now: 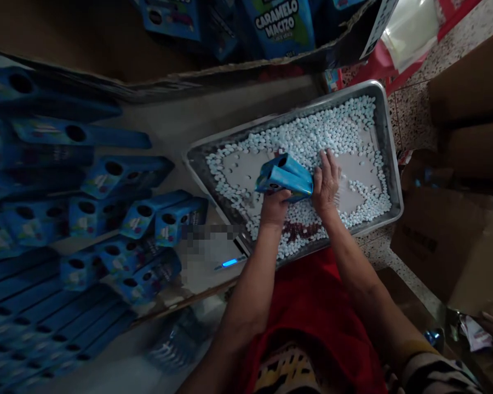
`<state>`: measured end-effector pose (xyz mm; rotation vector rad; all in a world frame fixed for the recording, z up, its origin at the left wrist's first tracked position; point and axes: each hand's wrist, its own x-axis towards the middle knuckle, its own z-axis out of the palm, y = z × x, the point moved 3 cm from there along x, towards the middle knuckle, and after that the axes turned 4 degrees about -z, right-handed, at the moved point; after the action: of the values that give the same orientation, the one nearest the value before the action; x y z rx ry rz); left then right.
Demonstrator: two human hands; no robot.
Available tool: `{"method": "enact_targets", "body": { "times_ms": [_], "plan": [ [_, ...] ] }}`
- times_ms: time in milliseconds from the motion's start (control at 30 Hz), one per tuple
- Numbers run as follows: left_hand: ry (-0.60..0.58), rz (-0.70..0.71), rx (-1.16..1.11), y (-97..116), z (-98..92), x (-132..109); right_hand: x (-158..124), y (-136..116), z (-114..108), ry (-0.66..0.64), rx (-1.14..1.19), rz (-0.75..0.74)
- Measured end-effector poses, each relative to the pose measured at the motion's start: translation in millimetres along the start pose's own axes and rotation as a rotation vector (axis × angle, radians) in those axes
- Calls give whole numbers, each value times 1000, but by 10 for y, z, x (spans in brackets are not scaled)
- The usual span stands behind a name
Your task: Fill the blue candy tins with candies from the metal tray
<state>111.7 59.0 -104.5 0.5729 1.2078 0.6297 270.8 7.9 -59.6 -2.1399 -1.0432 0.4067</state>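
In the head view, my left hand [276,207] is closed round what look like two blue candy boxes [291,179], held tilted over a metal tray [388,164]. Small pale blue-white candies [312,131] lie loose in the tray, thickest along its far side. My right hand [327,183] is among the candies, right beside the lower right end of the boxes. Its fingers are stretched out, and no object shows in its grip. The palm side of this hand is hidden.
Several blue boxes with round dark holes [139,216] stand on the table at left. A large cardboard carton [107,49] holding blue packages is at the far side. Brown cartons [431,235] are at right. A pen-like item with a blue-lit part [230,263] lies left of the tray.
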Motion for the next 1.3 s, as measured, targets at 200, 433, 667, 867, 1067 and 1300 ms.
{"method": "enact_targets", "body": {
  "times_ms": [200,433,667,867,1067,1300],
  "plan": [
    [-133,-60,-205,-55,547,-161,62,-56,-17,119,374,233],
    [-421,-48,94,660,585,-601,205,-132,132,95,1253,785],
    [-103,260,363,1004,-17,-570,372,-180,-99,-53,1401,762],
    [-52,287,363,689,-119,-353,210,-626,-421,-174,1172,429],
    [-110,368,466,856,-118,-473,169,-1055,-486,-192,977,270],
    [-67,377,554,790,-175,-410,287,-1228,-434,-109,1058,308]
  ]
}}
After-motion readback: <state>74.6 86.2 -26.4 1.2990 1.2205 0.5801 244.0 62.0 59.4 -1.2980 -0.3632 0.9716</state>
